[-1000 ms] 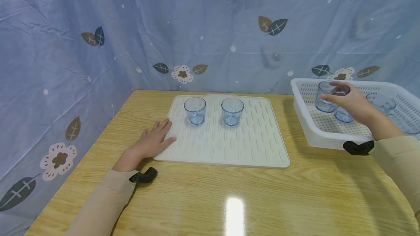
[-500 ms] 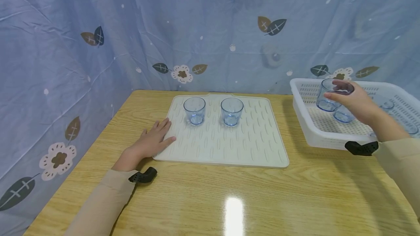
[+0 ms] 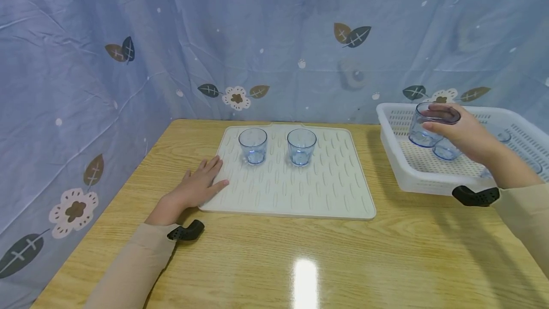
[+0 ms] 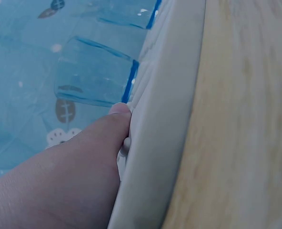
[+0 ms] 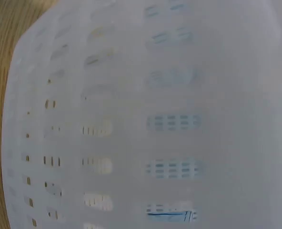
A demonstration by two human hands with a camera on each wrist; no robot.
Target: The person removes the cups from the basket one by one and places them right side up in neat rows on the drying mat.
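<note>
Two clear blue-tinted glasses, a left one [image 3: 253, 146] and a right one [image 3: 301, 147], stand upright on the pale ribbed drying mat [image 3: 291, 194]. My left hand [image 3: 195, 189] rests flat on the mat's left edge, fingers spread; the left wrist view shows its thumb [image 4: 110, 129] along the mat, near a glass [image 4: 95, 71]. At the right, my right hand [image 3: 469, 135] grips a similar glass [image 3: 418, 130] by its rim, thumb outside and fingers reaching inside. This glass is upright within the white basket [image 3: 411, 180]. Beside it, partly under the hand, is another glass [image 3: 446, 150].
More glasses, one of them a far glass [image 3: 502, 133], lie in the basket's right part behind my right forearm. The basket's perforated wall [image 5: 126, 143] fills the right wrist view. A blue patterned cloth [image 3: 274, 37] hangs behind the wooden table [image 3: 240, 261].
My right hand and the glass in it have shifted only slightly within the basket. The left hand stays on the mat, and the head view has moved a little.
</note>
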